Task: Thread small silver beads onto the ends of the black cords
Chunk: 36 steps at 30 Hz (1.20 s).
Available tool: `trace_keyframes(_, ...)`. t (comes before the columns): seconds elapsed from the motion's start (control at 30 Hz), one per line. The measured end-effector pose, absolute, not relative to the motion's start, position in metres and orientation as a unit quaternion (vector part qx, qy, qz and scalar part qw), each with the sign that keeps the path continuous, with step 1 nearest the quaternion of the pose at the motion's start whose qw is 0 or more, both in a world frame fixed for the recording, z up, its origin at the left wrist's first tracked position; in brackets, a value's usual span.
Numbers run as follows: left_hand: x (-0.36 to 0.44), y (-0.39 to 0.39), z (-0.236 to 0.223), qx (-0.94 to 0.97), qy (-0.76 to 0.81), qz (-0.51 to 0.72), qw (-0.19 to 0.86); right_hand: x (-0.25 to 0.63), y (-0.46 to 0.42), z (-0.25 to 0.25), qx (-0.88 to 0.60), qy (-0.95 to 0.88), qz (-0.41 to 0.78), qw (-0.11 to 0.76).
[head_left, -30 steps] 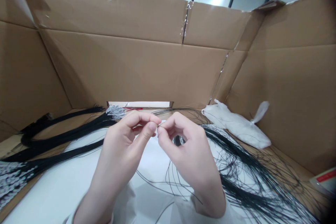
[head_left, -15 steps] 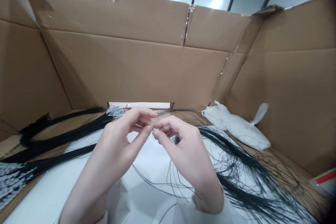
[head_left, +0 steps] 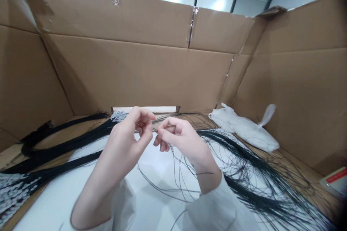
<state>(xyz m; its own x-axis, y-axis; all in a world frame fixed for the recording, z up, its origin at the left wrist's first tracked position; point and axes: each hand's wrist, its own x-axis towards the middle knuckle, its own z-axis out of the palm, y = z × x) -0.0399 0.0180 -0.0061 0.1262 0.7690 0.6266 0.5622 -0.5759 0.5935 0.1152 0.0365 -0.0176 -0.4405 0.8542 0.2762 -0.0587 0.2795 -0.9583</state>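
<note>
Over the middle of the white work surface (head_left: 67, 195), the left hand (head_left: 130, 137) and right hand (head_left: 179, 139) pinch a thin black cord (head_left: 176, 168) between fingertips; it dangles below the right hand.

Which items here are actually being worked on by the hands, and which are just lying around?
In hand:
left hand
right hand
thin black cord pinched between them
loose black cords
bundled black cords

Lying about:
white plastic bag
cardboard walls
red-and-white label
</note>
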Motion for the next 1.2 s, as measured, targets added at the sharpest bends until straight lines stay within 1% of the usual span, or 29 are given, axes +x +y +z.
trace_keyframes(0.27,-0.046,0.020,-0.006,0.730,0.468,0.488,0.099,0.115,0.043,-0.018,-0.244,-0.656,0.576,0.422)
trace_keyframes(0.33,-0.050,0.021,-0.006,0.725,0.469,0.491,0.114,0.115,0.044,-0.018,-0.251,-0.659,0.572,0.420)
trace_keyframes(0.5,-0.063,0.026,-0.006,0.746,0.399,0.481,0.229,0.114,0.045,-0.020,-0.287,-0.677,0.518,0.437)
trace_keyframes(0.63,-0.068,0.033,-0.007,0.744,0.350,0.468,0.324,0.113,0.042,-0.019,-0.300,-0.675,0.501,0.451)
trace_keyframes(0.73,-0.065,0.037,-0.007,0.741,0.335,0.452,0.366,0.113,0.040,-0.018,-0.300,-0.674,0.500,0.453)
trace_keyframes(0.83,-0.061,0.037,-0.005,0.741,0.327,0.441,0.387,0.112,0.040,-0.018,-0.299,-0.679,0.494,0.452)
trace_keyframes(0.93,-0.058,0.035,-0.004,0.740,0.331,0.442,0.384,0.111,0.039,-0.017,-0.301,-0.681,0.487,0.457)
trace_keyframes(1.0,-0.057,0.034,-0.004,0.732,0.345,0.463,0.363,0.110,0.039,-0.016,-0.295,-0.680,0.487,0.462)
trace_keyframes(1.1,-0.058,0.034,-0.005,0.707,0.385,0.513,0.298,0.111,0.039,-0.015,-0.285,-0.684,0.495,0.454)
trace_keyframes(1.2,-0.060,0.035,-0.006,0.674,0.424,0.561,0.227,0.117,0.041,-0.013,-0.306,-0.702,0.498,0.406)
